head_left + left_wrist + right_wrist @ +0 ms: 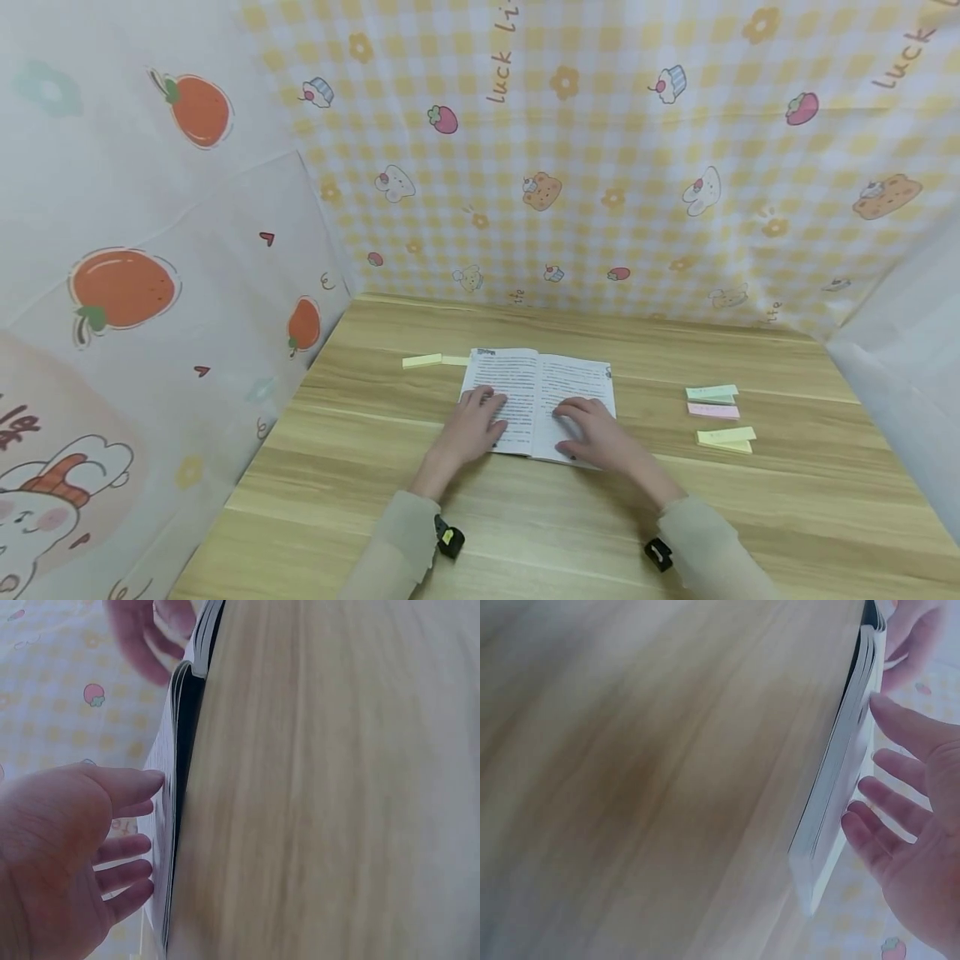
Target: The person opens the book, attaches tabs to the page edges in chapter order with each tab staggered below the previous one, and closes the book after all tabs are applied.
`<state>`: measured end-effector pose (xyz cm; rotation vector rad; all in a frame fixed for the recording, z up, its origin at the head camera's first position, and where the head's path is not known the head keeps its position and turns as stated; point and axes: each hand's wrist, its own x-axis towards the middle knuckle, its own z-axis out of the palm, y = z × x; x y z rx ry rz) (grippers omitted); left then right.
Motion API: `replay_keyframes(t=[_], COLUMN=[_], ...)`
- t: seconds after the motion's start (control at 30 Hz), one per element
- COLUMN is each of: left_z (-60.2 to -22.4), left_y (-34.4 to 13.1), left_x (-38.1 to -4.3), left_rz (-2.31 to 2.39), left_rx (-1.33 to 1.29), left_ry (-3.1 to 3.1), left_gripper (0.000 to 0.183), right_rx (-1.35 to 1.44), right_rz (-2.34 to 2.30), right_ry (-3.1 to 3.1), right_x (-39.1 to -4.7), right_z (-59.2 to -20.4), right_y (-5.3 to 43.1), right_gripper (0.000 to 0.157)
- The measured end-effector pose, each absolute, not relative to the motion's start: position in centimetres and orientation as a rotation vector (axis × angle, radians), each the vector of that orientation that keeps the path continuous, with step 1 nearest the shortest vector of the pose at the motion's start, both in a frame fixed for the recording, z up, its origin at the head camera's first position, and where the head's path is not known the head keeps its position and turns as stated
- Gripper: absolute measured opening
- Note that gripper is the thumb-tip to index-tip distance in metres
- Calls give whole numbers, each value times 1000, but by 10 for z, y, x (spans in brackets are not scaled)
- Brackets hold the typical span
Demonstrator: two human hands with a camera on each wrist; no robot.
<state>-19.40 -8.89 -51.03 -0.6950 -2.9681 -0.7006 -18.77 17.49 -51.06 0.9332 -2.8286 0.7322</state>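
An open book (551,392) with printed text lies on the wooden table. On its left page my left hand (476,425) rests with spread, slightly bent fingers; the left wrist view shows thumb and fingertips against the page. Over the right page, my right hand (596,433) has its thumb and fingers apart and bent, fingertips at the paper. Nothing is gripped by either hand. A pale yellow sticky strip (456,361) reaches to the book's upper left edge, beside a yellow sticky-note pad (422,361).
To the right of the book lie a green sticky-note pad (711,392), a pink one (714,411) and a yellow one (724,439). A checked curtain (570,167) hangs behind the table (360,492). Black wrist cameras (450,540) are strapped at both cuffs.
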Motion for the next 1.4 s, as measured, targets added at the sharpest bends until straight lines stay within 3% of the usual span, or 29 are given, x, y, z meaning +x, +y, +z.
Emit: replay_keyframes(t=[0.27,0.57,0.7,1.17,1.4], left_z=[-511,-514,-515,-516,-515], left_y=[-91,-91,-93,-95,-95], left_x=[-194,-195,-195,-194,-193], left_rz=[-701,-703,-705,-692,-694], left_rx=[-694,-702,-697,-686,-690], left_ry=[-2969,-2969,-2970,-2971,-2968], left_gripper=[44,45,45,45,45], right_rx=[904,853,844,875,954], right_rz=[726,678,664,653,649], right_ry=[-2847,-2934,-2974,-2995,-2907], right_x=[-176,-165,-161,-159,-160], right_z=[-507,-506,-505,-500,-495], right_y=[197,213,218,224,225], right_gripper=[56,79,83,70,40])
